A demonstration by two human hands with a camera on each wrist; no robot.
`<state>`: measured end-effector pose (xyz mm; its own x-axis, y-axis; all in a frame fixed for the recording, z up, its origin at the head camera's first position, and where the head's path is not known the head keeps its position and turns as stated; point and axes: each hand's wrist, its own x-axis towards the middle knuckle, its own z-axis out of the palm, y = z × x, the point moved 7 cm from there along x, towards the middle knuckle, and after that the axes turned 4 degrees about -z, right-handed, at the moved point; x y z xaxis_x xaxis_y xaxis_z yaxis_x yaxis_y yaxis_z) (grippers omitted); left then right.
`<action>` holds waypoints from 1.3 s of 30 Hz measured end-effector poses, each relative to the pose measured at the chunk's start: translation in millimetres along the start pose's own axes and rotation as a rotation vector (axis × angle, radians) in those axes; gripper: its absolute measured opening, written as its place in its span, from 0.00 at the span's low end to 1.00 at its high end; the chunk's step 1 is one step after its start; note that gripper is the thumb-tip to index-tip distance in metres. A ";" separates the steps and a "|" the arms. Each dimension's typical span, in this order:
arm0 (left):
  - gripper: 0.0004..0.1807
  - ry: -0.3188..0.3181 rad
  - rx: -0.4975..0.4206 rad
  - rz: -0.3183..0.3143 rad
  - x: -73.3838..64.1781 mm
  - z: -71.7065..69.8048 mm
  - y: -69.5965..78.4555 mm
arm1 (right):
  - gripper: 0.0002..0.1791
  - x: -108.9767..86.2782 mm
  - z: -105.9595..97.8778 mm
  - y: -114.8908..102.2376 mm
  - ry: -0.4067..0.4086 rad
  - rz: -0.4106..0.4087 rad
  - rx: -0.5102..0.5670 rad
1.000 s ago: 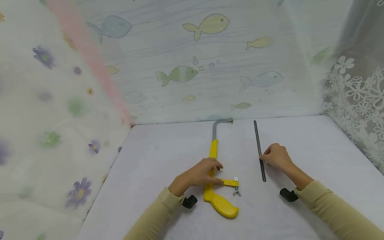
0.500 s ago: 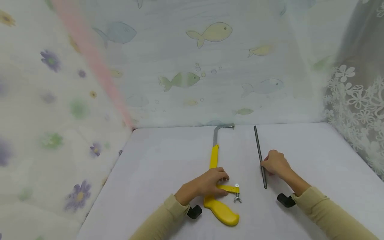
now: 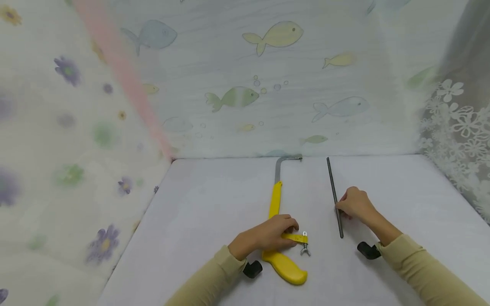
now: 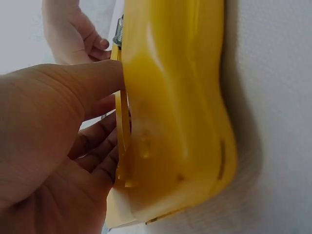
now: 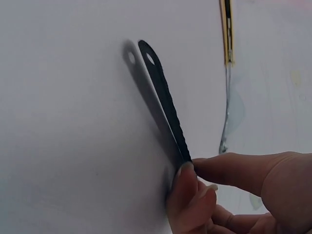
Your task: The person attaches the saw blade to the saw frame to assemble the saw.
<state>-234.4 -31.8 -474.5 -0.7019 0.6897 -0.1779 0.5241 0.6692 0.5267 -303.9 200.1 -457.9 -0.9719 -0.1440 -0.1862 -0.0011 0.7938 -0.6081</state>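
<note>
A hacksaw frame (image 3: 285, 267) lies on the white table, with a yellow handle, a grey bent front end and a short yellow arm (image 3: 299, 238) carrying a wing nut (image 3: 305, 251). My left hand (image 3: 269, 233) grips the frame where that arm branches off; in the left wrist view the thumb is on the near side of the yellow part (image 4: 170, 97) and the fingers curl behind. To the right, my right hand (image 3: 356, 204) pinches a dark hacksaw blade (image 3: 334, 187) between thumb and fingertips. The right wrist view shows the blade's holed end (image 5: 153, 63) tilted slightly off the table.
A black curved piece (image 3: 252, 269) sits at the left wrist, and another black piece (image 3: 368, 250) at the right. Behind the table (image 3: 199, 204) hangs a fish-print curtain (image 3: 229, 63). Floral cloth (image 3: 76, 148) borders the left, white lace (image 3: 459, 123) the right.
The left hand has slid right and nearer along the saw frame, onto the base of the short yellow arm. The right hand still pinches the blade. The head view has shifted slightly.
</note>
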 end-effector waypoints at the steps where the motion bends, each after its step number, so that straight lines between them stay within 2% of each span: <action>1: 0.17 -0.005 0.002 0.004 0.6 0.5 0.7 | 0.12 0.2 -0.9 0.6 -0.011 0.004 0.011; 6: 0.14 -0.023 0.013 0.024 1.2 2.3 4.2 | 0.12 4.0 -2.6 3.8 -0.061 0.018 0.078; 12: 0.13 -0.027 0.017 0.007 0.6 2.5 2.9 | 0.11 9.7 -1.9 5.5 -0.125 0.010 0.165; 20: 0.11 -0.054 0.023 0.001 1.2 7.1 4.3 | 0.13 5.2 -3.8 8.3 -0.191 0.014 0.272; 31: 0.07 -0.063 -0.022 0.046 -0.3 9.2 7.7 | 0.12 -1.5 5.4 2.0 -0.275 -0.064 0.424; 39: 0.07 -0.071 -0.100 0.036 0.0 10.7 2.2 | 0.14 -4.1 9.7 -7.9 -0.319 -0.099 0.506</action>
<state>-228.1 -27.3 -482.3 -0.6458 0.7329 -0.2140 0.4948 0.6153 0.6137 -297.6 188.6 -459.8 -0.8541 -0.4354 -0.2845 0.1001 0.3992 -0.9114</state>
